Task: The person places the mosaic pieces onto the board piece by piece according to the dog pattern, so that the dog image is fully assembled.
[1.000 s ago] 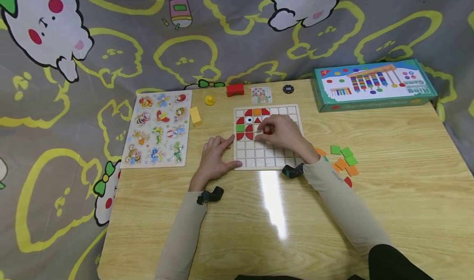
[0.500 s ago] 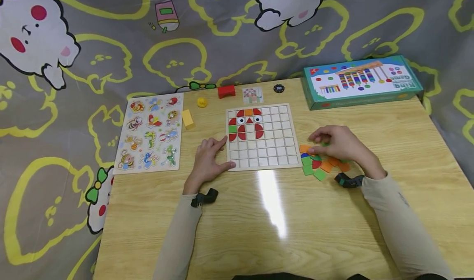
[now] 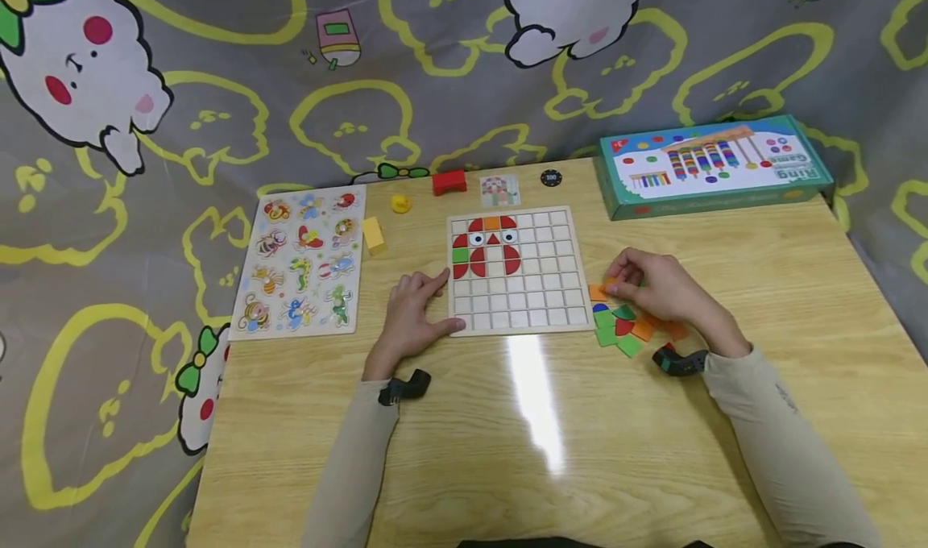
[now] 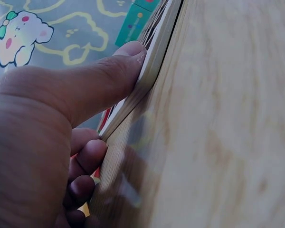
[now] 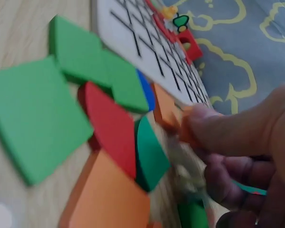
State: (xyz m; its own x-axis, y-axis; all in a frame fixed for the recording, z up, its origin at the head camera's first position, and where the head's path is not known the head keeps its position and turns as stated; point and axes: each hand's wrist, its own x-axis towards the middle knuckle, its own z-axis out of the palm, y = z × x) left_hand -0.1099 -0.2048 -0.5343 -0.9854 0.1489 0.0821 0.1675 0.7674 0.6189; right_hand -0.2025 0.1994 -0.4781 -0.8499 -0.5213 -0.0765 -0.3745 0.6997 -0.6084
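A square wooden grid board point(image 3: 519, 300) lies mid-table, with red, orange, green and eye-marked tiles in its upper left cells. My left hand point(image 3: 409, 318) rests at its left side, the thumb on the lower left corner and the index finger touching the edge. Right of the board, my right hand point(image 3: 663, 286) pinches an orange tile point(image 5: 187, 130) between thumb and fingers, above a loose pile. Green squares point(image 5: 33, 114), a red curved piece point(image 5: 109, 123), a dark green curved piece point(image 5: 149, 154) and orange tiles point(image 5: 109, 194) lie there; the hand hides part of the pile.
At the left lies an insect puzzle board point(image 3: 297, 262), with a yellow block point(image 3: 373, 235) beside it. Behind the grid are a yellow duck point(image 3: 401, 203), a red block point(image 3: 449, 182), a pattern card point(image 3: 500, 190) and a black chip point(image 3: 551, 178). A game box point(image 3: 714, 165) stands back right.
My right hand has left the grid for the pile at the right and now pinches an orange tile. A second eye tile and another red piece show on the grid. The left hand stays.
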